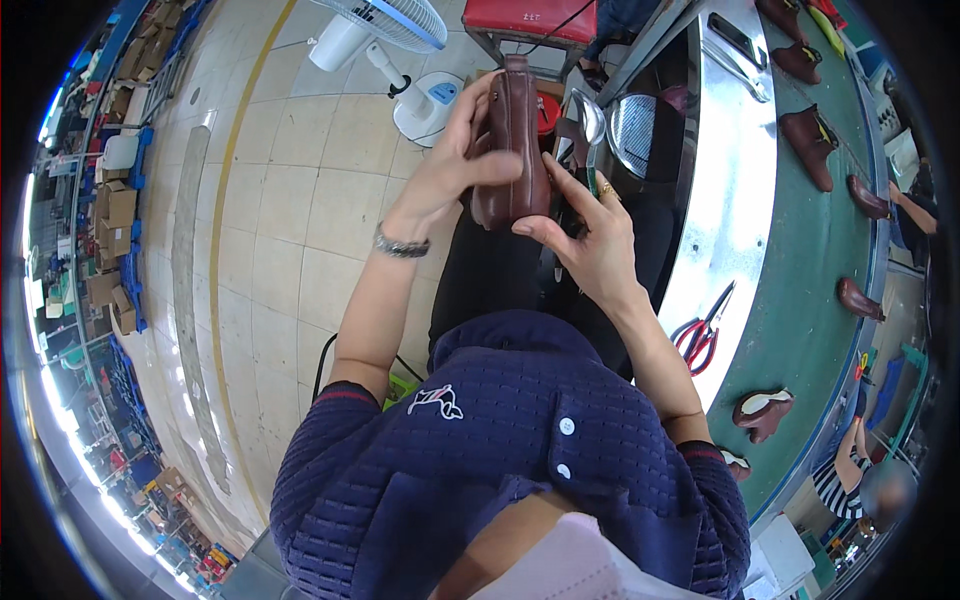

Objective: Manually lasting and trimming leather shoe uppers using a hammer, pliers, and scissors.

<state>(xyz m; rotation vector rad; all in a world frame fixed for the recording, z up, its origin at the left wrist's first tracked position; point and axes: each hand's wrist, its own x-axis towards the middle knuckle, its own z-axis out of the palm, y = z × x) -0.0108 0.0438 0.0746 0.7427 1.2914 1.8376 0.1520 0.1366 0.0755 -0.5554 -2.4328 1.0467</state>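
Note:
Both my hands hold a brown leather boot (520, 115) in front of me, above my lap. Its narrow seamed side faces up, with a small tab at the far end. My left hand (455, 165) grips the boot from the left, its thumb lying across the leather and its fingers partly hidden behind. From the right, my right hand (598, 238) pinches the near part, with the thumb on the lower edge and the index finger along the side. A ring shows on one of its fingers.
To my right runs a metal ledge (728, 230) with red-handled pliers (703, 335). Beyond it, a green conveyor belt (800, 265) carries several brown boots (808, 142). Ahead stand a white fan (425, 105), a red stool (530, 22) and a perforated metal piece (632, 130).

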